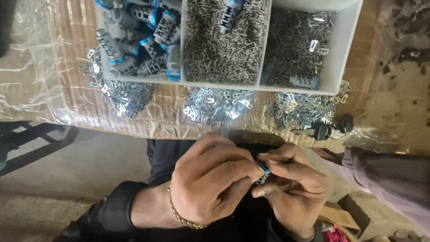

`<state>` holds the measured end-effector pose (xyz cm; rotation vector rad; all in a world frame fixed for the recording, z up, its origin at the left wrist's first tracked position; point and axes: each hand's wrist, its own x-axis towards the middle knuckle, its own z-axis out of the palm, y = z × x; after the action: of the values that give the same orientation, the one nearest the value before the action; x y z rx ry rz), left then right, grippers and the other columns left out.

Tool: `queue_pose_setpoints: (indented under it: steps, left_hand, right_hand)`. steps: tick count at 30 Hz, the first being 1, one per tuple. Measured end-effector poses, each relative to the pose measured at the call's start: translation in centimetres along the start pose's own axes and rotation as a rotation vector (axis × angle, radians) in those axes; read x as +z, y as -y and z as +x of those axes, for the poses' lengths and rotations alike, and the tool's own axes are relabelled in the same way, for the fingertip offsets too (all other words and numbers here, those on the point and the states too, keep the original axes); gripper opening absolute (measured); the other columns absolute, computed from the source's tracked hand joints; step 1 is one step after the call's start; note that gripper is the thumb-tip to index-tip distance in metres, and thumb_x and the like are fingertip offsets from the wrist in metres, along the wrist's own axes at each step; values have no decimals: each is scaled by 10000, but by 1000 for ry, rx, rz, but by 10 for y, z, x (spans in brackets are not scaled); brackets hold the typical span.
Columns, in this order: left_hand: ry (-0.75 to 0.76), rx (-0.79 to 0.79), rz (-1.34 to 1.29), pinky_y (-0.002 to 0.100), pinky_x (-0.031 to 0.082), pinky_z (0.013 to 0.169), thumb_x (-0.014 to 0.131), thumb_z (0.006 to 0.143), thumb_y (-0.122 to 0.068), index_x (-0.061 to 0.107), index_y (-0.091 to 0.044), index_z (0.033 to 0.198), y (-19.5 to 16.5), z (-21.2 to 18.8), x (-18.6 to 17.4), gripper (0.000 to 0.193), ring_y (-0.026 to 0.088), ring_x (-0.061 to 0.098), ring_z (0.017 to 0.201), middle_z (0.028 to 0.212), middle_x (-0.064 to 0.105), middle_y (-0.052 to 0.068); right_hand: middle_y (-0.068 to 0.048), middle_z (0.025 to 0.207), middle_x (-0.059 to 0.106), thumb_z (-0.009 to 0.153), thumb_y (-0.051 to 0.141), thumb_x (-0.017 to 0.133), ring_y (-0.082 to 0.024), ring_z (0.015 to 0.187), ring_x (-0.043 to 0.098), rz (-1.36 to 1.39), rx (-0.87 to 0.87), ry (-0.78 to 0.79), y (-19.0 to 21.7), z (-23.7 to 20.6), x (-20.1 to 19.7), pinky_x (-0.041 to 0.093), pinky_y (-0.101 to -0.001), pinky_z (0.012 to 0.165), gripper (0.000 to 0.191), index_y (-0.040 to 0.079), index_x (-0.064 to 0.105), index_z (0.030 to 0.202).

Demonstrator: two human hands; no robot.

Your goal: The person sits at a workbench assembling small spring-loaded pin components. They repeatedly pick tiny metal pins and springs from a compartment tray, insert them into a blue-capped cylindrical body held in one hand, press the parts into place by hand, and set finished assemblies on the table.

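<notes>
A white divided tray [339,54] is set at the far edge of the tabletop [58,89], which is covered in clear plastic. Its left compartment is filled with grey cylinders with blue bands [143,40], its middle one with small metal pins [224,49], its right one with darker metal clips [293,49]. Three heaps of shiny flat metal pieces [215,105] are spread along the tabletop's near edge. Below that edge, the left hand [208,181], wearing a chain bracelet [179,215], is curled with fingertips pinched on a small blue-banded cylinder [263,175], which is also clamped by the right hand [291,188].
</notes>
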<state>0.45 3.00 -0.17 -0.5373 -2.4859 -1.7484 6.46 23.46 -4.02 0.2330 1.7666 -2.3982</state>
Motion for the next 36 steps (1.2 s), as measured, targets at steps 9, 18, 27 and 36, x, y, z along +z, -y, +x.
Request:
queue_pose_setpoints:
  steps: [9,18,27,36]
  left_hand:
    - [249,-642,-484,279,546,636,848,811,-30,729,-90,952,-3,-9,-45,193,167,678,719,895,671,-8]
    - [-8,388,596,331,540,739,837,857,-78,764,-86,1077,39,1,-46,232,244,633,926,1064,663,57]
    - [54,115,5,345,579,777,878,810,-4,713,-43,1060,5,0,-12,302,228,681,894,1045,708,63]
    - [278,-325,-417,315,516,735,817,856,-52,711,-99,1137,-4,5,-8,305,193,626,838,1024,647,38]
  right_hand:
    - [-189,1102,670,846,-138,802,-306,945,768,86,22,306,-1,13,21,706,-332,692,301,-46,734,1123]
    - [-249,1186,660,858,-148,795,-250,902,731,127,14,50,2,1,16,675,-334,700,391,-24,711,1219]
    - [-262,1191,665,825,-71,815,-231,832,758,28,63,-40,0,-2,2,675,-293,679,339,-29,712,1145]
    - [-203,1083,644,868,-110,809,-262,925,745,93,66,162,2,-6,-18,685,-314,717,229,-83,749,1088]
